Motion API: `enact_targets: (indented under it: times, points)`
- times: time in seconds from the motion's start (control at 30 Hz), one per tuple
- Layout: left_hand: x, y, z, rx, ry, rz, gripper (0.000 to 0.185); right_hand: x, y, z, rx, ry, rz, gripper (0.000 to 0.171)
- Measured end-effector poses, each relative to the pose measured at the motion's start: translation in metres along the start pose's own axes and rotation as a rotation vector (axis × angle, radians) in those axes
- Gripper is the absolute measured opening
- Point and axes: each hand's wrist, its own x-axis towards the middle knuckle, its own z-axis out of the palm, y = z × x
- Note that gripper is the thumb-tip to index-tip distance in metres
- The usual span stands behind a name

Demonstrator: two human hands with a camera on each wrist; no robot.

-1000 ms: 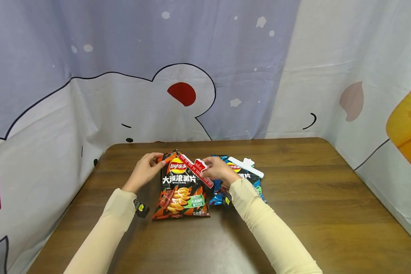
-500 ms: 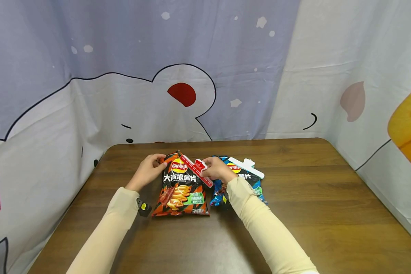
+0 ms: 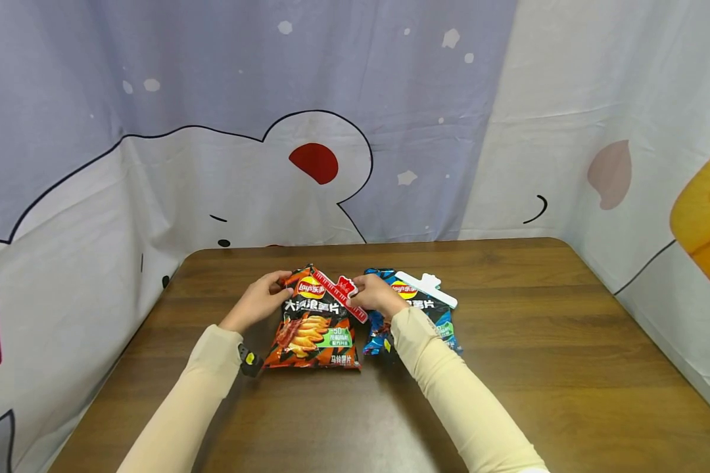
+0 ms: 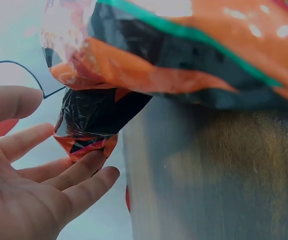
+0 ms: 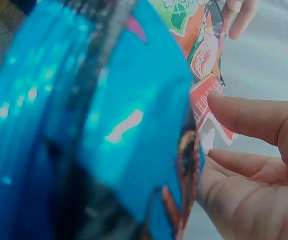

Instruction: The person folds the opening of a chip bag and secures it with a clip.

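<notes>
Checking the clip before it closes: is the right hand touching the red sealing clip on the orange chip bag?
Touching. In the right wrist view the right hand's thumb tip presses the red clip's end at the orange chip bag.

Wooden table (image 3: 509, 341) under two crisp bags (image 3: 313, 328)

You have an orange and black crisp bag (image 3: 311, 325) lying face up on the wooden table, its printed front showing a yellow and red logo, white lettering and a picture of ridged crisps. Its top end points away from you and is lifted a little off the table, with the upper left corner crumpled. A red sealing clip (image 3: 338, 293) with white markings lies slanted across the bag's upper right corner, running from the top edge down toward the right side. The clip has a wider red and white tab partway along it.
</notes>
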Motion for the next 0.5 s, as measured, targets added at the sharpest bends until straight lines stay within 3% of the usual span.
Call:
enact_targets:
  times: [0.5]
  points:
    - [-0.0027, 0.0029, -0.0023, 0.082, -0.055, 0.007, 0.055, -0.0013, 0.0029, 0.0015, 0.054, -0.014, 0.004, 0.062]
